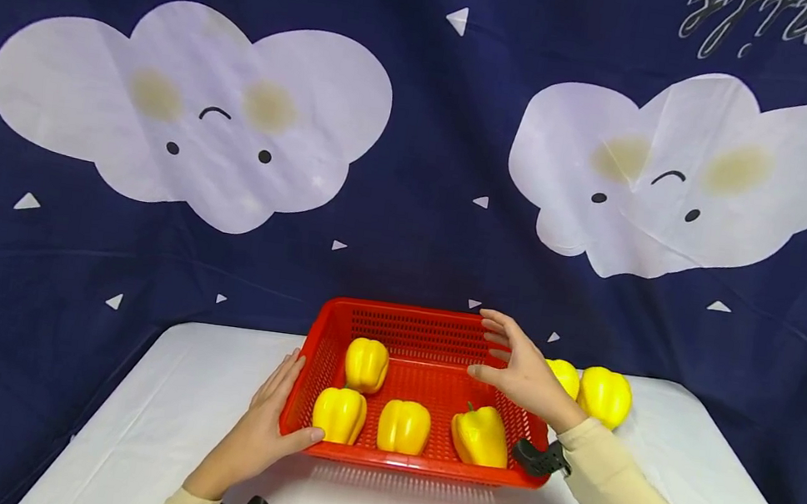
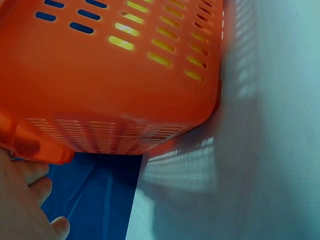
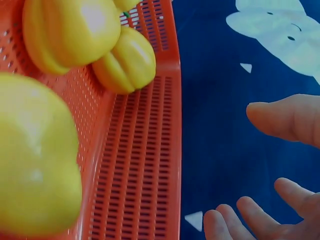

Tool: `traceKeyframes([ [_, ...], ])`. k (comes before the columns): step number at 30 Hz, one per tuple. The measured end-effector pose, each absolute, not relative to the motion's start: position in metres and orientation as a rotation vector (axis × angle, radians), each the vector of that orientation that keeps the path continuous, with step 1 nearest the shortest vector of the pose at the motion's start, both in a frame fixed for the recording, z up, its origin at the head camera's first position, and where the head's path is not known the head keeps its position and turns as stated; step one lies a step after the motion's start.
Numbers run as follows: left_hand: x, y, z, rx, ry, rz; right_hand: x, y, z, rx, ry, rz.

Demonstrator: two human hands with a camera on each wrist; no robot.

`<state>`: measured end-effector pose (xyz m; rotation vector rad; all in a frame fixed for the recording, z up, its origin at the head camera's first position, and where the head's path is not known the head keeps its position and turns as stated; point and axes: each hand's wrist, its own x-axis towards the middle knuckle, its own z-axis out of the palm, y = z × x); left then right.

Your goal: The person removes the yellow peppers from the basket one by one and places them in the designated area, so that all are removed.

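A red plastic basket [image 1: 415, 463] holds several yellow bell peppers: one at the back left [image 1: 366, 364], the others along its front side. My left hand [image 1: 262, 428] rests at the basket's left side, fingers extended along the rim and thumb at the front-left corner. In the left wrist view, its fingertips [image 2: 42, 190] show just below the basket's rim. Over the basket's right side, my right hand [image 1: 526, 375] is raised, thumb and fingers spread apart with nothing between them. The right wrist view shows that hand [image 3: 280, 220] beyond the basket wall [image 3: 145, 165].
Two more yellow bell peppers [image 1: 605, 397] lie on the white-covered table [image 1: 189, 394] right of the basket, one partly behind my right hand. A dark blue cloth with white clouds [image 1: 194, 109] hangs behind the table. Black wrist devices [image 1: 543, 457] sit on both wrists.
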<state>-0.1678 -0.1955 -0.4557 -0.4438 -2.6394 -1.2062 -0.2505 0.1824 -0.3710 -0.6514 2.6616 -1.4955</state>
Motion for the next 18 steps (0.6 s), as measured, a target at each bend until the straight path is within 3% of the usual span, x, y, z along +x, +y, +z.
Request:
traceKeyframes([
  [18,-0.168,-0.196,-0.456,-0.417,-2.657,-1.206,-0.269,0.127,-0.381,-0.614,2.476,-1.633],
])
